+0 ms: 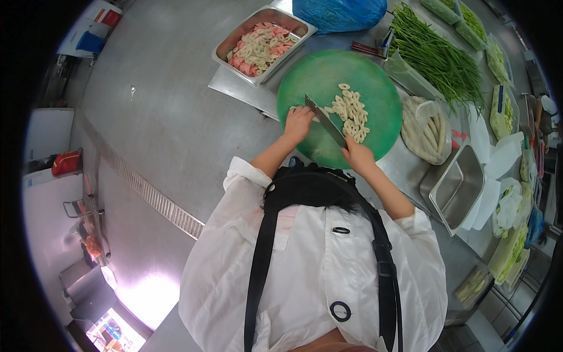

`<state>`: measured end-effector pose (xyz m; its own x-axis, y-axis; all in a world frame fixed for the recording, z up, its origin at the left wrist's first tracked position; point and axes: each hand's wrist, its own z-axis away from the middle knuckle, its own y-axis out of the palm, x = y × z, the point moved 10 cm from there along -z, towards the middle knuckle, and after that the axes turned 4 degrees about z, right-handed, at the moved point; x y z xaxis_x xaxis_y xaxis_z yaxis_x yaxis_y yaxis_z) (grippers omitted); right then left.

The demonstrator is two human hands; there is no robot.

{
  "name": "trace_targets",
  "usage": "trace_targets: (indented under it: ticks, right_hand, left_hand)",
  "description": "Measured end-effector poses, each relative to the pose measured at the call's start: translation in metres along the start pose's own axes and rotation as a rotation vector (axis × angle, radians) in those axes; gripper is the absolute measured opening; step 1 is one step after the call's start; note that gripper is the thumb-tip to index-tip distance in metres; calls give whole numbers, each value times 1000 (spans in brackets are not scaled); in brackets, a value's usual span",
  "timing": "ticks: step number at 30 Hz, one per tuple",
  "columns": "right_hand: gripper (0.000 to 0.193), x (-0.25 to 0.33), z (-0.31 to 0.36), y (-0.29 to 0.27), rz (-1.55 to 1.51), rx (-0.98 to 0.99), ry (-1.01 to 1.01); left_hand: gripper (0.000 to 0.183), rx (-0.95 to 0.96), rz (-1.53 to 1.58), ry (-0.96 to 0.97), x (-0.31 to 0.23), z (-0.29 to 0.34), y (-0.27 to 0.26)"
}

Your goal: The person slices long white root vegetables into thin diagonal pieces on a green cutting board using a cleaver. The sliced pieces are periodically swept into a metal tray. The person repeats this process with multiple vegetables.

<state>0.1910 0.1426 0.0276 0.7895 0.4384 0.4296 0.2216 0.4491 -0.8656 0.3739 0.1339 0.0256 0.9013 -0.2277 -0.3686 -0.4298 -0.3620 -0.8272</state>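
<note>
Your right hand (357, 154) grips the knife (326, 122), your left hand (299, 122) pins a pale stick (316, 119) to the green board (305, 73), presumably for steadiness

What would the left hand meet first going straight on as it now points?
Most likely the kitchen knife blade, just ahead of the left hand; whether they touch is unclear from above.

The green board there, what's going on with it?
A person's right hand grips a knife over the round green board, while the left hand holds down a pale piece beside the blade. Cut pale rings lie right of the knife. Beyond the board, a metal pan contains similar rings and pink pieces.
</note>
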Motion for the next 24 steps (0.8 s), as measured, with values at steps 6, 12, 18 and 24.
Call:
trace_targets:
  ticks: [6, 12, 18, 24]
  right_hand:
    - [29, 5, -44, 15, -148, -149, 4]
    - [27, 11, -3, -14, -73, -53, -56]
    - [27, 13, -23, 13, -30, -55, -24]
    - [28, 18, -49, 11, -164, -126, -22]
  left_hand:
    - [11, -8, 81, 9, 7, -2, -1]
    - [9, -48, 111, -27, 15, 5, -5]
    - [14, -63, 120, 4, 7, 2, -5]
    - [9, -14, 187, -91, 34, 6, -2]
